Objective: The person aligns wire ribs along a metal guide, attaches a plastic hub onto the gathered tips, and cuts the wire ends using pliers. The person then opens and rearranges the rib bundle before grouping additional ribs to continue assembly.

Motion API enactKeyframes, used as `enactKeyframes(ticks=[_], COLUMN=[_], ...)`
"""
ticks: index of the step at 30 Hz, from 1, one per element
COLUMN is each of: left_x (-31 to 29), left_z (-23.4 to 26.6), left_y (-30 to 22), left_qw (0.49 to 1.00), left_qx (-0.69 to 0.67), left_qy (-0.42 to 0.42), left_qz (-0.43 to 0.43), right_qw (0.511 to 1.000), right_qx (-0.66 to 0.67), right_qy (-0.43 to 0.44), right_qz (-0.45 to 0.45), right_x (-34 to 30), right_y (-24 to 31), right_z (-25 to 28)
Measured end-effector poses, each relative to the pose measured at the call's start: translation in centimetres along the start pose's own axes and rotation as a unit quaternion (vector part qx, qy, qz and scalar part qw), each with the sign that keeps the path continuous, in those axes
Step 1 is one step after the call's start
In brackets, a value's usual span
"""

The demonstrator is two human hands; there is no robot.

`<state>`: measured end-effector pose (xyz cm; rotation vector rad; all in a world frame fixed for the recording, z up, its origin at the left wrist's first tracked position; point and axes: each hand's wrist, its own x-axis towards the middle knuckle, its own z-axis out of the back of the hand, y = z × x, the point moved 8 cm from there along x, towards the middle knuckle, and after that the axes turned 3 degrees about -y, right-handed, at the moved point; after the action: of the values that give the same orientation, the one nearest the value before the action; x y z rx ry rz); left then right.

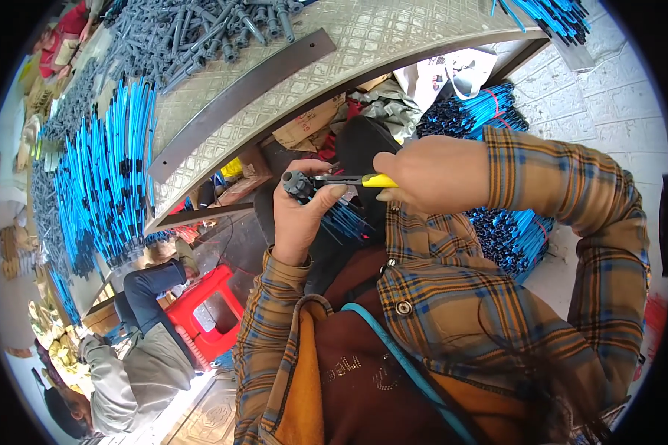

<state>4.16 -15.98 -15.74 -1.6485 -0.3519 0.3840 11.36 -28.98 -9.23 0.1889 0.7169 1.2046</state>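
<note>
My right hand (434,174) is closed round the yellow handle of a pair of pliers (380,180), whose metal jaws point left toward my other hand. In my left hand (298,215), fingers and thumb are wrapped round a grey plastic fitting (295,182) with a knobbed end. The plier jaws lie over the fitting's side, close to my left thumb; exactly what they grip is too small to tell. Just below the thumb, blue wires (341,220) with dark ends slant down over my lap. Whether my left hand also holds these wires, I cannot tell.
A patterned metal table (378,41) carries a heap of grey fittings (193,33), a flat metal bar (237,104) and blue wires (115,170). Wire bundles (508,241) stand beside me at right. A person (137,371) sits at lower left near a red plastic stool (208,319).
</note>
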Motion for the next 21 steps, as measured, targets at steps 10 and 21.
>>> enactKeyframes(ticks=[10, 21], left_x=[-0.2, 1.1], left_z=[1.0, -1.0], left_y=[1.5, -0.4], left_qw=[0.984, 0.997], left_qx=[-0.137, -0.022], left_qy=[0.107, 0.06], left_qz=[0.046, 0.049], right_qw=[0.993, 1.0], right_qx=[0.11, 0.015], right_qy=[0.01, 0.018], right_qz=[0.036, -0.001], right_x=[0.2, 0.6], right_y=[0.1, 0.0], right_z=[0.5, 3.0])
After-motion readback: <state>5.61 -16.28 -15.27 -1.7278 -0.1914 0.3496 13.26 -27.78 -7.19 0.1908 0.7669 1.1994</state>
